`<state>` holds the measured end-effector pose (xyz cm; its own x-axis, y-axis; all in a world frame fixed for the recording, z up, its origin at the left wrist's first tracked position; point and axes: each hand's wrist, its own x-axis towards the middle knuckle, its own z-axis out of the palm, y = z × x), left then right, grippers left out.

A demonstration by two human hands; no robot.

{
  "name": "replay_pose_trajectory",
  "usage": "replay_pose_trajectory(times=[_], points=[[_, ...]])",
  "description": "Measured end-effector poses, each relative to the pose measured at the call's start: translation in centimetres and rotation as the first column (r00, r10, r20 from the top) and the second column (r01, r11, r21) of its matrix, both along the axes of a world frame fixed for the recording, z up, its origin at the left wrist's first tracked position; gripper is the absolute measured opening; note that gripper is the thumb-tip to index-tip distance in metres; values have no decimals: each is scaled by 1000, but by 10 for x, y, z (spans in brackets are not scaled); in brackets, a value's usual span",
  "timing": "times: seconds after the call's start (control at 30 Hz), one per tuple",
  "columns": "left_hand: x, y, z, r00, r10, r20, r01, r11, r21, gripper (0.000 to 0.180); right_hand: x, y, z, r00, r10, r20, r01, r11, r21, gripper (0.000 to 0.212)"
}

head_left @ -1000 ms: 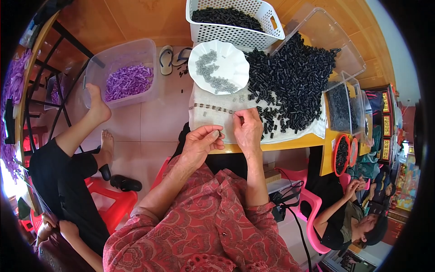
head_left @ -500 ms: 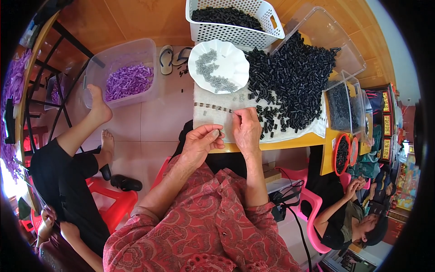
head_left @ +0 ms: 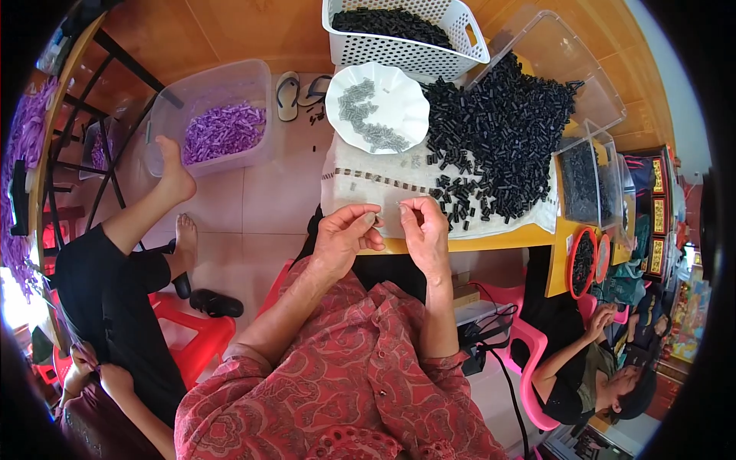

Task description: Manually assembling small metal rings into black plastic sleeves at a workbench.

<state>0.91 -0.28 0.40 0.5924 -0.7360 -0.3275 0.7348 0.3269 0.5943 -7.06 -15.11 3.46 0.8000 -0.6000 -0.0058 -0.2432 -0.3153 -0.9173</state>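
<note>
Fingertips of left hand (head_left: 340, 234) pinch small dark piece (head_left: 377, 221), frame centre; right hand (head_left: 427, 234) just beside, fingertips close together, grip unclear; black pieces (head_left: 510, 115) heaped upper right, partly on cloth (head_left: 343, 201)

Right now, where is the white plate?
In the head view, the white plate is near the top middle, on the cloth, in front of the white basket, left of the black pieces, beyond the right hand.
</note>
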Motion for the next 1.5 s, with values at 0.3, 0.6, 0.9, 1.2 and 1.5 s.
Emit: replay_pose_trajectory(times=[0.3,0.6,0.9,1.2,1.5], points=[[0,0,-3,1000,-9,-8,9,1000,-10,23,8,-3,-12,996,-28,88,42,987,-157,4],[2,1,-2,1000,-15,-24,14,999,-47,23,28,-8,-15,993,-66,96,104,869,-484,11],[7,3,-1,997,-20,-79,8,988,-157,26,37,-13,-12,990,-69,-126,-12,833,-554,8],[7,5,1,986,-39,-164,4,978,-210,28,23,-10,-19,998,-54,-28,34,881,-471,15],[8,4,-2,985,-15,-175,-24,976,-216,26,12,2,0,993,-59,100,63,997,-43,10]])
